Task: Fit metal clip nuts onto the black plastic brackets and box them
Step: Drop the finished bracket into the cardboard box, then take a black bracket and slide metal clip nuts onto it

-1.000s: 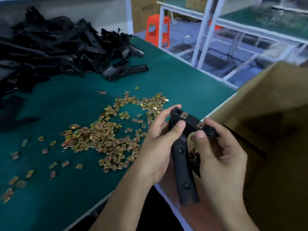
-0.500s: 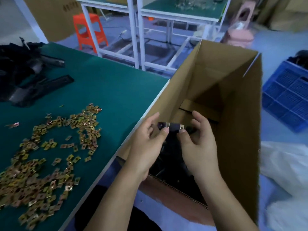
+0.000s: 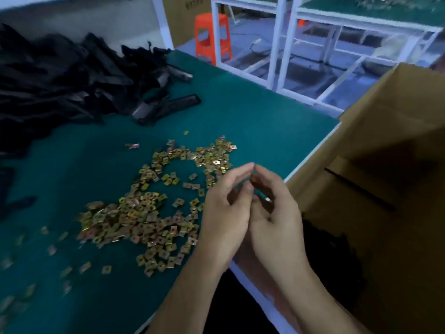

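**At the tabletop's right edge: both hands together, parts on either side**

Over the near right edge of the green tabletop (image 3: 252, 116), the left hand (image 3: 226, 210) and right hand (image 3: 274, 213) are raised side by side with their palms facing each other. Left hand: fingers nearly straight and relaxed, tips touching those of the right. Right hand: fingers loosely bent, gripping no visible part. Motion blur hides finer detail between the fingertips.

Clip nuts (image 3: 144, 213): a loose, brass-coloured scatter on the tabletop, just left of the left hand, with strays trailing towards the near left corner. Black plastic brackets (image 3: 60, 80): a large heap at the far left of the tabletop, well apart from the hands, with one bracket (image 3: 178, 103) lying flat at the heap's right fringe.

Cardboard box (image 3: 397, 116): open and standing against the tabletop's right edge, just beside the right hand. A dark mass (image 3: 332, 249) lies inside its lower part; individual pieces cannot be made out.

Background: an orange stool (image 3: 212, 37) and white-framed benches (image 3: 281, 44) beyond the far edge
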`<action>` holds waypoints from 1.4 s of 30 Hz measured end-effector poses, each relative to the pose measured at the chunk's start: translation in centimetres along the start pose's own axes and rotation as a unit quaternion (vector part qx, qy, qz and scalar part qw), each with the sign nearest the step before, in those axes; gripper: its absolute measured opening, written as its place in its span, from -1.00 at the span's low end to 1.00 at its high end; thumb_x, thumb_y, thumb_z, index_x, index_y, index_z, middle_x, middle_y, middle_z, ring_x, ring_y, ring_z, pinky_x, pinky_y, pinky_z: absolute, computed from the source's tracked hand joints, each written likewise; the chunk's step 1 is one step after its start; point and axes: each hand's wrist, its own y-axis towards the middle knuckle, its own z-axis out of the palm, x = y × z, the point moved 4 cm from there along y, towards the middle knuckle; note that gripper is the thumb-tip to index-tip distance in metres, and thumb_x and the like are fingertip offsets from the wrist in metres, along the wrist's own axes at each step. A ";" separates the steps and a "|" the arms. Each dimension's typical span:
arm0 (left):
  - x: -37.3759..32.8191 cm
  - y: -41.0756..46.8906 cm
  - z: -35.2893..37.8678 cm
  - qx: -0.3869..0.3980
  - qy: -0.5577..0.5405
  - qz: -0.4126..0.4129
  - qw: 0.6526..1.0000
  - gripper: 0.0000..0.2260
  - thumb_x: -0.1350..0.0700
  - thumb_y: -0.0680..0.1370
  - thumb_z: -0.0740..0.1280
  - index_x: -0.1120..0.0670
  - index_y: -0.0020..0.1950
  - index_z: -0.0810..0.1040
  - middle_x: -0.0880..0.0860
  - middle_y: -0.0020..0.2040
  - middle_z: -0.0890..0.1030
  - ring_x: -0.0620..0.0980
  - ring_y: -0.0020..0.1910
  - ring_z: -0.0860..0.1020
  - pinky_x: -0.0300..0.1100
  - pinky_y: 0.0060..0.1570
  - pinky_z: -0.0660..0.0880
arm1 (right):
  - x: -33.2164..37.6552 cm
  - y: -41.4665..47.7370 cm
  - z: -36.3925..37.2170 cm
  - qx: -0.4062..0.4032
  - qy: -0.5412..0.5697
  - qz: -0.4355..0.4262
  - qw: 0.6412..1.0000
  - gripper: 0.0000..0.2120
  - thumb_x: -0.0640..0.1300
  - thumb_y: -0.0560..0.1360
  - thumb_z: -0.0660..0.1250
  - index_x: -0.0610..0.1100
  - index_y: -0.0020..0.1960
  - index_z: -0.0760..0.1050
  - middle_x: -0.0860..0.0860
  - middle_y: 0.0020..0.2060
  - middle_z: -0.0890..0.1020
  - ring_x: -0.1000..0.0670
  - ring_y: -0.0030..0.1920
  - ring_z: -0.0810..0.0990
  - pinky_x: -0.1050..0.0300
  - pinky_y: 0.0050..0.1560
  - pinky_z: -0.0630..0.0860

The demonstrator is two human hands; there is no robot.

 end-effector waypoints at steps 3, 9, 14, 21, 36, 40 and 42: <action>-0.6 -1.2 -7.2 -0.106 0.033 0.025 0.994 -0.72 0.24 0.66 0.31 -0.06 0.25 0.64 -0.20 0.16 0.66 -0.33 0.17 0.58 -0.44 0.14 0.48 | 2.1 -0.4 6.5 0.089 -0.007 -0.044 0.995 -0.57 -0.22 0.61 0.27 0.05 0.44 0.42 0.18 0.29 0.55 0.20 0.30 0.50 0.13 0.33 0.47; 0.8 -6.1 -21.9 -0.327 0.129 0.013 0.936 -0.64 0.33 0.59 0.33 -0.13 0.16 0.61 -0.23 0.08 0.65 -0.30 0.11 0.58 -0.48 0.08 0.44 | 5.9 -4.2 20.4 0.298 -0.074 -0.140 0.941 -0.54 -0.11 0.61 0.25 0.11 0.49 0.33 0.18 0.31 0.47 0.23 0.30 0.40 0.41 0.28 0.31; 2.8 -9.9 -31.7 -0.456 0.198 -0.026 0.867 -0.61 0.38 0.53 0.35 -0.06 0.20 0.58 -0.10 0.12 0.63 -0.18 0.12 0.57 -0.33 0.15 0.47 | 8.7 -6.4 31.4 0.410 -0.142 -0.191 0.880 -0.42 -0.10 0.55 0.32 -0.04 0.54 0.27 -0.05 0.40 0.41 -0.01 0.39 0.34 0.20 0.38 0.22; 4.5 -12.3 -36.3 -0.491 0.106 -0.045 0.863 -0.74 0.27 0.62 0.34 -0.10 0.12 0.61 -0.17 0.05 0.63 -0.31 0.03 0.58 -0.46 -0.03 0.47 | 10.2 -3.5 42.2 0.401 -0.264 -0.229 0.847 -0.62 -0.10 0.56 0.37 0.01 0.38 0.50 -0.07 0.27 0.52 -0.17 0.29 0.39 -0.08 0.23 0.43; 2.1 -12.5 -32.3 -0.312 -0.417 -0.058 0.852 -0.78 0.17 0.35 0.54 0.12 -0.07 0.59 0.11 -0.08 0.68 0.00 -0.11 0.69 -0.18 -0.13 0.65 | 13.5 -7.8 30.1 0.464 -0.028 -0.309 0.830 -0.31 -0.51 0.35 0.31 -0.02 0.38 0.53 0.06 0.32 0.50 0.14 0.36 0.44 0.27 0.37 0.36; 3.6 -13.7 -29.8 -0.340 -0.454 -0.044 0.822 -0.74 0.26 0.29 0.54 0.07 -0.19 0.50 0.04 -0.18 0.62 0.01 -0.08 0.71 -0.18 -0.17 0.65 | 10.4 -5.1 25.3 0.416 -0.109 -0.230 0.873 -0.33 -0.27 0.54 0.39 0.24 0.50 0.30 0.33 0.35 0.37 0.31 0.34 0.37 0.39 0.39 0.27; 4.3 -14.2 -28.9 -0.344 -0.471 -0.037 0.812 -0.71 0.30 0.26 0.55 0.08 -0.17 0.51 -0.01 -0.22 0.58 -0.02 -0.03 0.71 -0.19 -0.12 0.64 | 7.9 -2.2 21.8 0.336 -0.256 -0.176 0.889 -0.41 -0.05 0.54 0.43 0.25 0.48 0.32 0.20 0.37 0.41 0.10 0.39 0.36 0.18 0.43 0.25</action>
